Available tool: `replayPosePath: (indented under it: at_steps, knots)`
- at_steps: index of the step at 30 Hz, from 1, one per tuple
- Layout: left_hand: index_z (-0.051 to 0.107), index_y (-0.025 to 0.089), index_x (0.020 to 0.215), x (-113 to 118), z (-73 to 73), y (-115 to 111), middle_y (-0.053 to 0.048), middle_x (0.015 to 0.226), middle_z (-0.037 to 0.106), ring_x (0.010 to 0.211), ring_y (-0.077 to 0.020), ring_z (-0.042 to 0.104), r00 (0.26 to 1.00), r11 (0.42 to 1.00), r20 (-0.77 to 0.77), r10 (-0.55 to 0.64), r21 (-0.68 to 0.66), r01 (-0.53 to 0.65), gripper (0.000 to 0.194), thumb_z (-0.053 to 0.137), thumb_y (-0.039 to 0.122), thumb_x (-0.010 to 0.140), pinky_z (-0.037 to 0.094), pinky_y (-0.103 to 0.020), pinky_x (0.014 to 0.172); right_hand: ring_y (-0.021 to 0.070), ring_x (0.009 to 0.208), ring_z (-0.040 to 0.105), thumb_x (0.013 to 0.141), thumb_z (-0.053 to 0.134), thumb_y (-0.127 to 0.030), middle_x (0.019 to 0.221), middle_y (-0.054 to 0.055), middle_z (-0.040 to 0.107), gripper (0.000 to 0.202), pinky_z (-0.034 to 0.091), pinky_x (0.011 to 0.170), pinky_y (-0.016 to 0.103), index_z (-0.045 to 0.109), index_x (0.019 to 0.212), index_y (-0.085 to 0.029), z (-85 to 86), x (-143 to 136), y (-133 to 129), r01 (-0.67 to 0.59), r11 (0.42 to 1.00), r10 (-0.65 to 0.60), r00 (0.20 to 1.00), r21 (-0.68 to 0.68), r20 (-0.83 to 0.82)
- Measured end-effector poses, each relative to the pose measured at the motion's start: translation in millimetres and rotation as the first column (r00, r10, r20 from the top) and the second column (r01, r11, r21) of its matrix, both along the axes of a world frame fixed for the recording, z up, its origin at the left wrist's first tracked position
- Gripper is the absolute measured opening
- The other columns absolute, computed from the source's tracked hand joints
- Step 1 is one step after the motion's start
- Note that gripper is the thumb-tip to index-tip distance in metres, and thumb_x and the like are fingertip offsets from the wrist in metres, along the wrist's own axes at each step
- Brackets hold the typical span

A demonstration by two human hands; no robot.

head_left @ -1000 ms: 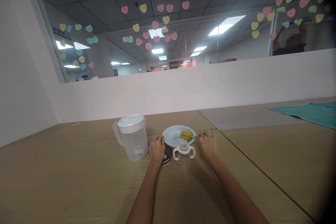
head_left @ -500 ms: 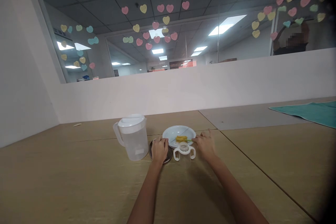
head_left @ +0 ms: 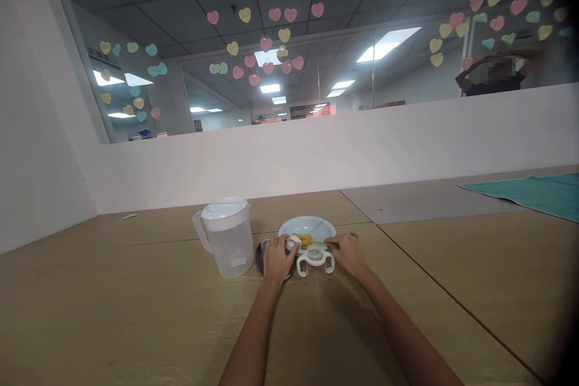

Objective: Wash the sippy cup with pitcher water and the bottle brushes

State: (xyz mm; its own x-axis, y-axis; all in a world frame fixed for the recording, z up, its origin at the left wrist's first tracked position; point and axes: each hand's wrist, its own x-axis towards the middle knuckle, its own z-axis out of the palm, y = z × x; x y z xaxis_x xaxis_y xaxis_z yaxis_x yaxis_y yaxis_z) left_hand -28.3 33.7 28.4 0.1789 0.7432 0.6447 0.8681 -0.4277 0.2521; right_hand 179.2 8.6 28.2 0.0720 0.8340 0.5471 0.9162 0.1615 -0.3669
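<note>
My left hand [head_left: 277,258] is closed on a small white cap [head_left: 293,243] at the near-left rim of a white plate [head_left: 312,223]. Below that hand lies a dark round tray [head_left: 260,259], partly covered. My right hand [head_left: 349,251] pinches the green handle of a brush [head_left: 320,244], whose yellow head [head_left: 305,239] rests over the plate beside the cap. Between both hands stands a clear bottle with a white two-handled collar [head_left: 315,258], its mouth uncovered. Whether the brush head touches the cap is too small to tell.
Left of the tray stands a translucent pitcher [head_left: 230,241] with a white lid. A teal cloth [head_left: 534,193] lies at the far right of the table. Behind runs a low white wall [head_left: 271,163] under a window with heart-shaped notes. A thin pale piece [head_left: 129,216] lies at the back left.
The white cap now shows in my left hand, raised from over the tray to the plate's rim. My right hand and the brush have shifted slightly; the brush head is now near the cap.
</note>
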Motion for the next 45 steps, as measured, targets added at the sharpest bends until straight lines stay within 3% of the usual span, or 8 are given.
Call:
replayPosePath:
  at_steps: [10, 14, 17, 21, 24, 33, 39, 45]
  knots:
    - [0.051, 0.018, 0.113, 3, -2.9, 4, -0.006, 0.106, 0.060, 0.096, -0.0183, 0.056, 0.974, 0.998, 0.222, -0.046, -0.022, 0.052, 0.038, 0.055, 0.028, 0.077, 0.041, -0.030, 0.087, 0.0180, 0.087, 0.063, 0.078, 0.048, -0.027, 0.092, 0.001, 0.071, 0.025, 0.039, 0.085, 0.031, 0.071, 0.087, -0.028, 2.0, 5, -1, 0.063, 0.994, -0.044, 0.978, 0.084, -0.203]
    - [0.051, 0.021, 0.115, 3, -0.4, 3, -0.006, 0.114, 0.055, 0.109, -0.0186, 0.051, 0.957, 0.996, 0.277, -0.086, -0.002, 0.090, 0.039, 0.054, 0.022, 0.077, 0.038, -0.031, 0.093, 0.0166, 0.085, 0.064, 0.077, 0.050, -0.032, 0.092, 0.000, 0.071, 0.024, 0.046, 0.073, 0.025, 0.071, 0.085, -0.026, 0.8, 8, 3, -0.067, 0.993, 0.104, 0.898, 0.101, -0.427]
    - [0.050, 0.021, 0.113, 3, 0.6, 4, -0.006, 0.112, 0.055, 0.107, -0.0190, 0.052, 0.932, 0.992, 0.342, -0.122, 0.020, 0.122, 0.037, 0.055, 0.023, 0.077, 0.039, -0.032, 0.093, 0.0160, 0.084, 0.065, 0.075, 0.050, -0.030, 0.089, -0.001, 0.071, 0.023, 0.047, 0.075, 0.026, 0.072, 0.082, -0.026, -0.1, 8, 4, -0.117, 0.985, 0.158, 0.897, 0.123, -0.412]
    - [0.048, 0.020, 0.112, 2, -1.2, 6, -0.006, 0.110, 0.054, 0.103, -0.0181, 0.054, 0.895, 0.986, 0.414, -0.168, 0.074, 0.150, 0.035, 0.056, 0.025, 0.078, 0.041, -0.032, 0.092, 0.0182, 0.090, 0.062, 0.078, 0.047, -0.029, 0.093, 0.002, 0.070, 0.026, 0.045, 0.081, 0.029, 0.071, 0.086, -0.024, 1.8, 9, 1, 0.034, 0.977, 0.044, 0.934, 0.211, -0.355]
    - [0.046, 0.019, 0.111, 2, -3.0, 8, -0.007, 0.109, 0.055, 0.101, -0.0168, 0.056, 0.872, 0.980, 0.448, -0.197, 0.118, 0.161, 0.036, 0.056, 0.027, 0.078, 0.043, -0.031, 0.090, 0.0175, 0.088, 0.063, 0.077, 0.048, -0.031, 0.094, 0.002, 0.070, 0.026, 0.046, 0.077, 0.027, 0.070, 0.086, -0.023, 2.1, 8, 0, -0.065, 0.978, 0.148, 0.886, 0.200, -0.439]
    - [0.045, 0.019, 0.109, 2, -7.3, 12, -0.006, 0.107, 0.058, 0.100, -0.0162, 0.057, 0.857, 0.977, 0.472, -0.205, 0.148, 0.153, 0.036, 0.057, 0.025, 0.075, 0.044, -0.030, 0.089, 0.0191, 0.087, 0.059, 0.080, 0.042, -0.026, 0.088, 0.005, 0.069, 0.029, 0.041, 0.080, 0.029, 0.070, 0.086, -0.020, 1.5, 5, -3, 0.068, 0.941, 0.027, 0.961, 0.331, -0.274]
    - [0.045, 0.019, 0.112, 1, 0.1, 4, -0.007, 0.106, 0.053, 0.101, -0.0176, 0.053, 0.896, 0.981, 0.412, -0.168, 0.160, 0.110, 0.036, 0.053, 0.023, 0.077, 0.042, -0.031, 0.090, 0.0170, 0.083, 0.062, 0.073, 0.050, -0.028, 0.086, 0.002, 0.070, 0.021, 0.044, 0.075, 0.026, 0.070, 0.077, -0.022, 1.4, 4, -4, -0.149, 0.949, 0.265, 0.854, 0.279, -0.448]
    - [0.053, 0.020, 0.109, -12, 2.5, -1, -0.007, 0.101, 0.046, 0.096, -0.0194, 0.052, 0.941, 0.983, 0.324, -0.095, 0.179, 0.037, 0.029, 0.046, 0.026, 0.082, 0.043, -0.033, 0.087, 0.0205, 0.080, 0.063, 0.070, 0.053, -0.033, 0.082, 0.004, 0.070, 0.021, 0.046, 0.072, 0.030, 0.070, 0.074, -0.021, -2.9, 10, 0, -0.086, 0.937, 0.274, 0.784, 0.339, -0.557]
